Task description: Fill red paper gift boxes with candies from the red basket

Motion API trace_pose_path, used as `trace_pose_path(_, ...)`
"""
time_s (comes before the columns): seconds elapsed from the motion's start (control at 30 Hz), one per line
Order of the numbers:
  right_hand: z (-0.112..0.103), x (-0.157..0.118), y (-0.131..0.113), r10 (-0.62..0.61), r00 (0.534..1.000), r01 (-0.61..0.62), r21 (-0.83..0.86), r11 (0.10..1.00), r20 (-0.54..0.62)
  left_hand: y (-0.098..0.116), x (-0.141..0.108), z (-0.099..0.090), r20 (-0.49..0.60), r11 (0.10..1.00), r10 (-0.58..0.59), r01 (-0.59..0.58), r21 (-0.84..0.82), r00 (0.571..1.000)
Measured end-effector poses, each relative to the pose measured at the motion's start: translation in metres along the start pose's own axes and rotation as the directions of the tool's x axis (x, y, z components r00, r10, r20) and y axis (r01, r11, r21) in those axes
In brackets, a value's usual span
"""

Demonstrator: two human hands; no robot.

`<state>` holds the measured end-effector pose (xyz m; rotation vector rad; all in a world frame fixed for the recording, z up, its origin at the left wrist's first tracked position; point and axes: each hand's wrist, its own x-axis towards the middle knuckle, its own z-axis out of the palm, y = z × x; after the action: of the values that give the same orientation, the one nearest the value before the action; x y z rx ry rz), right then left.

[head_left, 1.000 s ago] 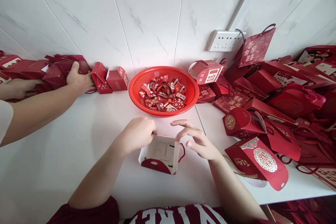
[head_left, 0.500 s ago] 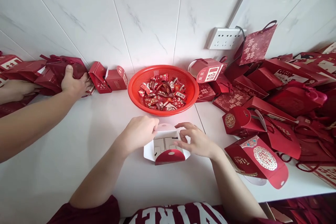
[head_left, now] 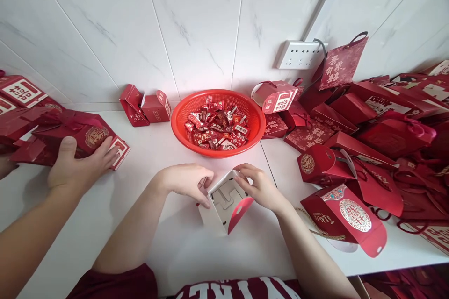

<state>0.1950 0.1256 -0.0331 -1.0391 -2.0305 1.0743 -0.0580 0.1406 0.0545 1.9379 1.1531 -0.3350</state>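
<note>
An open box, white inside with a red rounded flap, is tilted between my two hands, and its inside shows no candy. At its left side, my left hand has thumb and fingers curled around the edge. The upper right corner is pinched between the thumb and fingers of my right hand. Just behind the box, a red plastic basket holds several wrapped candies.
Another person's hand pushes against red gift boxes at the left. Two small red boxes stand by the wall. Many red boxes and bags are piled at the right, under a white power socket.
The box has been turned and tilted, with my hands now at its side and corner. At the left, the other person's hands and several boxes have moved nearer and leftward.
</note>
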Motion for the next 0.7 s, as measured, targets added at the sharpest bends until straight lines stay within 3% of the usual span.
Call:
trace_pose_path(0.07, 0.003, 0.000, 0.000, -0.024, 1.000, 0.025, 0.028, 0.999, -0.018, 0.005, 0.005, 0.005, -0.029, 0.999, -0.047, 0.047, 0.023, 0.999)
trace_pose_path(0.13, 0.005, -0.001, -0.003, -0.093, 0.995, 0.094, 0.043, 0.995, -0.039, 0.009, 0.009, 0.011, -0.137, 0.994, -0.089, 0.097, 0.050, 0.986)
trace_pose_path(0.27, 0.003, -0.005, -0.016, -0.271, 0.962, 0.270, 0.040, 0.962, 0.014, 0.011, 0.014, 0.017, -0.358, 0.991, 0.001, 0.047, 0.127, 0.934)
trace_pose_path(0.37, -0.001, -0.007, -0.024, -0.364, 0.922, 0.356, 0.081, 0.931, 0.131, 0.005, 0.011, 0.013, -0.390, 0.985, 0.029, 0.039, 0.165, 0.920)
trace_pose_path(0.5, -0.003, -0.007, -0.023, -0.436, 0.881, 0.401, 0.198, 0.894, 0.185, -0.004, 0.004, 0.004, -0.433, 0.985, -0.010, 0.083, 0.149, 0.901)
trace_pose_path(0.6, 0.000, -0.007, -0.021, -0.403, 0.901, 0.359, 0.248, 0.900, 0.157, -0.008, 0.007, 0.003, -0.384, 0.994, -0.016, 0.057, 0.095, 0.923)
trace_pose_path(0.7, 0.004, -0.007, -0.019, -0.327, 0.938, 0.307, 0.163, 0.938, 0.118, -0.016, 0.013, 0.006, -0.365, 0.994, -0.064, 0.091, 0.056, 0.929)
